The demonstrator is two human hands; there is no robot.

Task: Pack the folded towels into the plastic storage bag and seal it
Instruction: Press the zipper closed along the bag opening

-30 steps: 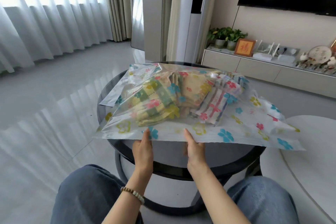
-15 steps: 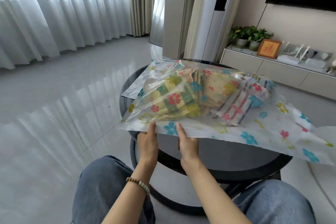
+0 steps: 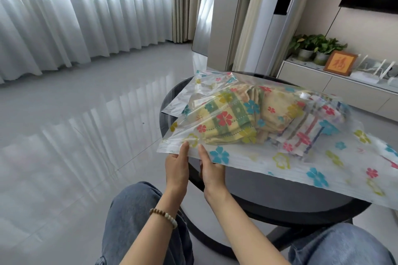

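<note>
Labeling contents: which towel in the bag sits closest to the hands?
The yellow-and-green checked towel, at the bag's left end; the striped one lies farther right.

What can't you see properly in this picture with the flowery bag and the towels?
- Head view: fingers of left hand and right hand sit under the plastic bag.
- Bag's right end: cut off by the picture edge, blurred.
- Whether the bag's near edge is sealed: too fine to tell.
- Towels: count unclear through plastic.

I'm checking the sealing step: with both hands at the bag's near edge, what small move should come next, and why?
Probably slide the right hand rightward along the near edge of the plastic bag, pressing as it goes. Both hands pinch that edge side by side near its left corner, the left hand outermost; the towels are already inside, and most of the edge stretches untouched to the right.
</note>
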